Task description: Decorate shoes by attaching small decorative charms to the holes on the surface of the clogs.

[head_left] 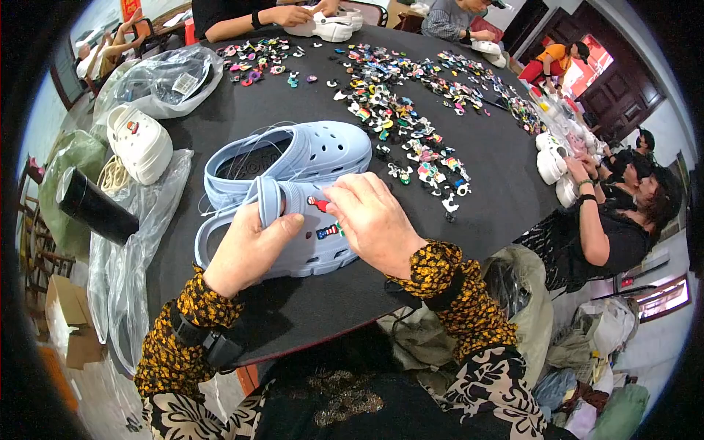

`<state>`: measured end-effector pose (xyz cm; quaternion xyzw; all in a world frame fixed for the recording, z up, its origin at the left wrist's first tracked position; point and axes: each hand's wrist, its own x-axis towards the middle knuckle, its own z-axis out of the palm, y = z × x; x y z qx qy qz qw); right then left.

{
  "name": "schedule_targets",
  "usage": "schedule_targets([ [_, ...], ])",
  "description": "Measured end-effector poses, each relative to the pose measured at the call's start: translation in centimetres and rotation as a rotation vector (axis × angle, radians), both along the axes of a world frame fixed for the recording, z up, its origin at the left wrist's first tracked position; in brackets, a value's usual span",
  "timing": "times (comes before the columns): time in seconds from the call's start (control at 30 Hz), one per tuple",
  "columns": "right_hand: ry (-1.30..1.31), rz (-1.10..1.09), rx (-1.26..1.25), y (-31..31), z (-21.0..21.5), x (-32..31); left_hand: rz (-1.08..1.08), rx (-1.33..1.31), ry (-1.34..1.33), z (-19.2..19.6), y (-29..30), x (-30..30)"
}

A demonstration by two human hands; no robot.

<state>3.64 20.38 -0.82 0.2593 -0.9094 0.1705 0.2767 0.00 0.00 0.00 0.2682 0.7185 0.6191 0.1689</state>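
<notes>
Two light blue clogs lie on a round black table (308,308). My left hand (246,249) grips the near clog (308,246) by its heel strap. My right hand (370,220) rests on top of that clog, its fingertips pinching a small red charm (317,203) at one of the holes. A second small charm (328,232) sits lower on the same clog. The other blue clog (293,158) lies just beyond, on its sole. A wide scatter of several small colourful charms (400,110) covers the far half of the table.
A white clog (139,143) and clear plastic bags (165,81) lie at the left edge, beside a black cylinder (92,205). Other people sit around the table: hands on white clogs at the far side (323,26) and a person in black at the right (609,227).
</notes>
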Motion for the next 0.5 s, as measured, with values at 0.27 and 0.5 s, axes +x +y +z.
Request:
schedule_targets([
  [0.27, -0.016, -0.076, -0.1, -0.4, -0.3, -2.4, 0.023, -0.039, -0.037, 0.8, 0.0, 0.1],
  [0.5, -0.026, -0.022, -0.147, -0.3, -0.6, -3.0, 0.085, -0.044, -0.012, 0.4, 0.3, 0.1],
])
